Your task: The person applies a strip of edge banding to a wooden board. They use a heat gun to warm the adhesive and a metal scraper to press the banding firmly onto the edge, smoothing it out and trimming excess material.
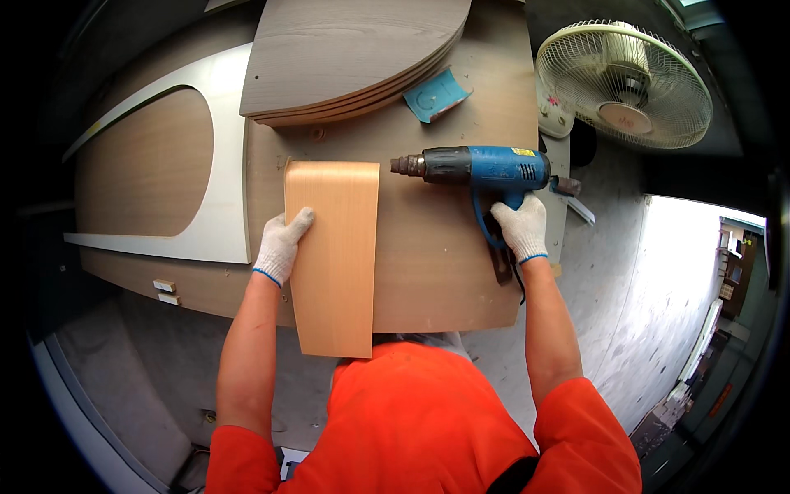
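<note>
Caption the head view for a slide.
Gloved left hand holds a wood-grain panel by its left edge; gloved right hand grips a blue heat gun.

Blue and black heat gun (494,167), tan grained panel (336,263), blue-edged white gloves (277,249), orange shirt (420,416)

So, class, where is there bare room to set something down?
Free: the worktop between the wood-grain strip and the heat gun, below its nozzle; also the brown surface inside the cut-out of the white panel. Crowded: the far middle, with stacked panels and a blue curved piece, and the right, where the right hand grips the gun.
</note>
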A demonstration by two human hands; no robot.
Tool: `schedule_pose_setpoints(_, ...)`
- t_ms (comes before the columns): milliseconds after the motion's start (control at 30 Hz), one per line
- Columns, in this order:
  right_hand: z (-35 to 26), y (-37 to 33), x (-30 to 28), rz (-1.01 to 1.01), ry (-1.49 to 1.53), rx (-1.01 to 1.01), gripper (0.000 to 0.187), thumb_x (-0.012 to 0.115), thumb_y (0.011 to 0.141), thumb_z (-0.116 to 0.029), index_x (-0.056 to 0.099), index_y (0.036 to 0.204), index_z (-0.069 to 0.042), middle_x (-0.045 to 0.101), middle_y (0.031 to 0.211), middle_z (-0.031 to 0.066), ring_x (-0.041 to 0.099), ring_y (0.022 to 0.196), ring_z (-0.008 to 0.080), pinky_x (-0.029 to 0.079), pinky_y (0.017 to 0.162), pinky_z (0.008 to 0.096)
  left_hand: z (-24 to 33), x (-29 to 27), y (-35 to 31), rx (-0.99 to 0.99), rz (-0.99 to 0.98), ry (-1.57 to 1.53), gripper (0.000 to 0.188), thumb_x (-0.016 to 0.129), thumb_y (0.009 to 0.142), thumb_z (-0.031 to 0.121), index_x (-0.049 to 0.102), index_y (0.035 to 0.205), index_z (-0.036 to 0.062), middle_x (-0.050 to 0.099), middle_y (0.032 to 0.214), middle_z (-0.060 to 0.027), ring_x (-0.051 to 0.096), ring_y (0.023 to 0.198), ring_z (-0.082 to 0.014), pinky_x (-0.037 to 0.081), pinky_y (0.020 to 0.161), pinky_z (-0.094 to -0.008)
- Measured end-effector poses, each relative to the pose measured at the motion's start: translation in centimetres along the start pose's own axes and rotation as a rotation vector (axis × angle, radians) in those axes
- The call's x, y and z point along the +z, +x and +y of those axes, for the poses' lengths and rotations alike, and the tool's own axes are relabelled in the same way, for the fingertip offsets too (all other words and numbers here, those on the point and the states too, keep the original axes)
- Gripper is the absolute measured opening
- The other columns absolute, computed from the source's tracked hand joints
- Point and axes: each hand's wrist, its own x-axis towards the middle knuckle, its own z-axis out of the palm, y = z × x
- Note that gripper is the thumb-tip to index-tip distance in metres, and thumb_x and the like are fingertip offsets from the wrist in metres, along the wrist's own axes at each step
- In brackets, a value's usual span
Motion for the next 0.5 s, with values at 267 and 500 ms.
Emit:
schedule_pose_setpoints(267, 1.5, 0.8, -0.6, -0.041, -0.185, -0.092, 0.047, 0.08, 0.072, -0.031, 0.077, 0.098, 0.009, 0.078, 0.088, 0.0295, 0.079, 0.089, 0.0441, 0.062, 0.088, 0.0479, 0.1, 0.5, 0.0, -0.003, -0.002, -0.02, 0.049, 0.079, 0.105, 0.034, 0.073, 0.127, -0.0095, 0.079, 0.112, -0.014, 0.075, 0.094, -0.019, 0.062, 0.085, -0.0362)
schedule_pose_setpoints(500, 0.7, 0.3, -0.4, -0.019, -0.134, -0.056, 0.049, 0.08, 0.072, -0.033, 0.077, 0.096, 0.01, 0.077, 0.089, 0.0319, 0.078, 0.091, 0.0464, 0.062, 0.089, 0.0485, 0.1, 0.2, -0.2, 0.006, 0.001, -0.002, 0.049, 0.08, 0.105, 0.035, 0.074, 0.126, -0.0089, 0.078, 0.111, -0.0127, 0.074, 0.093, -0.0183, 0.062, 0.084, -0.0357)
